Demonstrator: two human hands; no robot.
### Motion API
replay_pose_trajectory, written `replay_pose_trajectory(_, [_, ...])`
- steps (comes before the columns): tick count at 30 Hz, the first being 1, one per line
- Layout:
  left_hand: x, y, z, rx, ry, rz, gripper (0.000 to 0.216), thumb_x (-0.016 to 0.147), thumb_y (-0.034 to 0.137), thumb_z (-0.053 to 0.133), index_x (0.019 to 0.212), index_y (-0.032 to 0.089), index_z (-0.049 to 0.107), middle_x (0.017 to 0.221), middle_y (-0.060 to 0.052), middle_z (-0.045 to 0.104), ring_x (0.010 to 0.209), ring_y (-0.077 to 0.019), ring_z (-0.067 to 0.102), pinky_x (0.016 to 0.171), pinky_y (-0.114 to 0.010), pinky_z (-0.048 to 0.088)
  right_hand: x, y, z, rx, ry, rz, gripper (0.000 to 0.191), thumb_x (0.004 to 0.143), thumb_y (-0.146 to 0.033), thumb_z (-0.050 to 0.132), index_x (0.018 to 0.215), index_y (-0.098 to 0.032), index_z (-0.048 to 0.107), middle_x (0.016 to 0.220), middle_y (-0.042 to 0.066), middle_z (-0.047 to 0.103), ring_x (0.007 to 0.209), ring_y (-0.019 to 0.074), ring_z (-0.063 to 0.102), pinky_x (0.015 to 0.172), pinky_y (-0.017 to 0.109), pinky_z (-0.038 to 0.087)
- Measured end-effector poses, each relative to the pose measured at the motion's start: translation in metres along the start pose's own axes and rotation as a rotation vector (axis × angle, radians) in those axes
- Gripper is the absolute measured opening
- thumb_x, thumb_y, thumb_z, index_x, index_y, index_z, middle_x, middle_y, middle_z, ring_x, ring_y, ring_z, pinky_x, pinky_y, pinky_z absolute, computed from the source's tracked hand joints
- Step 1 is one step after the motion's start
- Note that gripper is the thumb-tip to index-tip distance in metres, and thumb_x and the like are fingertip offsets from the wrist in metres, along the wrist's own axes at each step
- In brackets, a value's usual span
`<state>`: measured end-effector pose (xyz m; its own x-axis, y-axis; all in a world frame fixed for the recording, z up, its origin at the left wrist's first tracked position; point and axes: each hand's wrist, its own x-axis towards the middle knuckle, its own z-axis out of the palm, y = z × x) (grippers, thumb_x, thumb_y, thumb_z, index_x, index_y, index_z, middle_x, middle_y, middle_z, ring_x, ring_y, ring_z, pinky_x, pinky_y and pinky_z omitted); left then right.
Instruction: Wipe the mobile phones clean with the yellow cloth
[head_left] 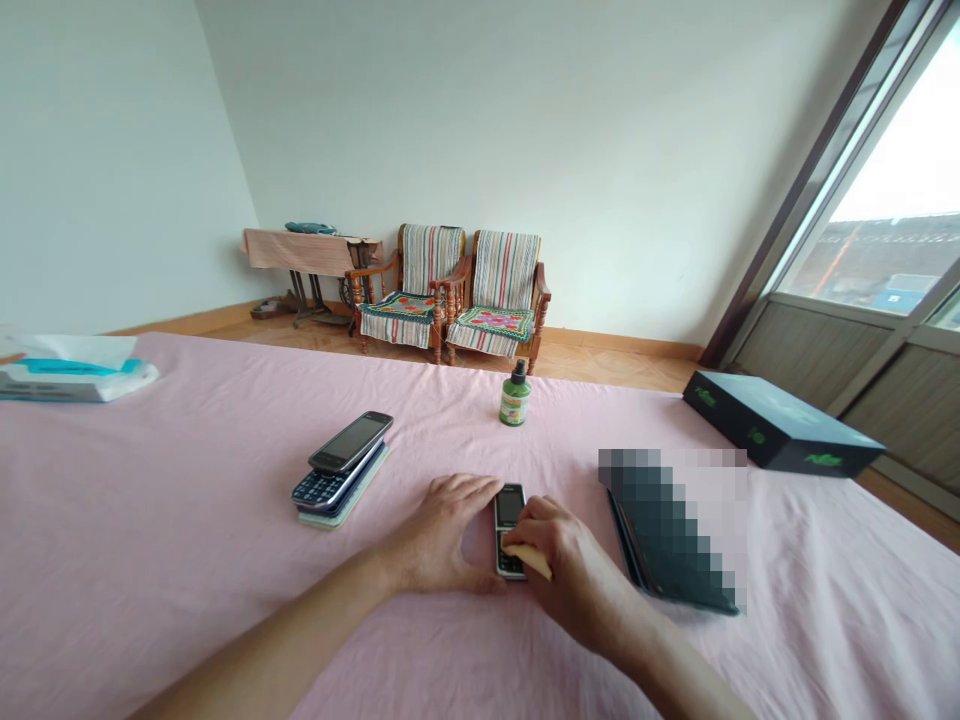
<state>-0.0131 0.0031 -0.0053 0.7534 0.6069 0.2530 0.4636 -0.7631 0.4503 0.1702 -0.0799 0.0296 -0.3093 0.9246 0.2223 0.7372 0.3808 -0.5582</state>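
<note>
A small keypad mobile phone [511,507] lies face up on the pink bedsheet, its screen at the far end. My left hand [442,535] steadies it from the left, fingers at the top corner and thumb at the bottom corner. In my closed right hand [559,545] is a folded piece of yellowish-tan cloth [529,558], pressed onto the phone's keypad. Part of the keypad is hidden by the cloth and fingers. To the left, several phones are piled up, with a dark touchscreen phone [351,442] on top and a keypad phone [321,489] under it.
A green spray bottle [514,397] stands beyond the phone. On the right are a dark wallet-like case [667,540], partly pixelated, and a black box [780,425]. A tissue pack [75,380] lies at the far left. Two wooden chairs [495,290] stand by the wall.
</note>
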Motion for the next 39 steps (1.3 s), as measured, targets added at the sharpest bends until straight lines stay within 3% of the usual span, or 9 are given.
replay_pose_trajectory(10, [-0.001, 0.002, -0.005, 0.04, -0.057, -0.016, 0.097, 0.062, 0.06, 0.076, 0.14, 0.015, 0.04, 0.141, -0.015, 0.046, 0.129, -0.0356, 0.04, 0.108, -0.05, 0.029, -0.008, 0.013, -0.019, 0.051, -0.057, 0.079, 0.026, 0.073, 0.0, 0.052, 0.072, -0.018, 0.071, 0.076, 0.001, 0.06, 0.074, 0.013, 0.056, 0.065, 0.022, 0.036])
replay_pose_trajectory(20, [-0.001, 0.0, -0.003, 0.03, -0.041, -0.008, 0.094, 0.062, 0.059, 0.076, 0.139, 0.019, 0.04, 0.141, -0.013, 0.047, 0.128, -0.0344, 0.041, 0.107, -0.049, 0.03, -0.007, 0.004, -0.012, 0.057, -0.057, 0.05, 0.027, 0.068, 0.004, 0.051, 0.064, -0.017, 0.067, 0.074, 0.001, 0.058, 0.073, 0.0117, 0.053, 0.064, 0.021, 0.034])
replay_pose_trajectory(25, [0.0, 0.0, -0.003, 0.036, -0.043, -0.007, 0.093, 0.062, 0.058, 0.076, 0.139, 0.019, 0.04, 0.141, -0.014, 0.047, 0.128, -0.035, 0.041, 0.107, -0.05, 0.029, -0.007, 0.006, -0.013, 0.053, -0.055, 0.104, 0.029, 0.069, 0.003, 0.05, 0.068, -0.018, 0.07, 0.074, 0.001, 0.058, 0.072, 0.0122, 0.053, 0.064, 0.022, 0.034])
replay_pose_trajectory(31, [-0.001, -0.003, 0.001, 0.022, -0.018, 0.006, 0.093, 0.061, 0.056, 0.078, 0.138, 0.02, 0.041, 0.14, -0.013, 0.048, 0.128, -0.0334, 0.041, 0.107, -0.047, 0.03, -0.003, 0.001, -0.004, 0.06, -0.021, 0.019, 0.024, 0.069, 0.004, 0.052, 0.061, -0.016, 0.064, 0.073, 0.002, 0.057, 0.074, 0.0126, 0.052, 0.065, 0.022, 0.033])
replay_pose_trajectory(39, [-0.001, -0.004, 0.002, 0.019, -0.011, 0.007, 0.092, 0.06, 0.053, 0.079, 0.138, 0.022, 0.041, 0.14, -0.012, 0.048, 0.127, -0.0337, 0.042, 0.106, -0.047, 0.03, -0.001, 0.002, 0.0, 0.066, -0.017, 0.021, 0.025, 0.068, 0.005, 0.054, 0.062, -0.016, 0.065, 0.074, 0.002, 0.058, 0.075, 0.0131, 0.052, 0.066, 0.022, 0.034])
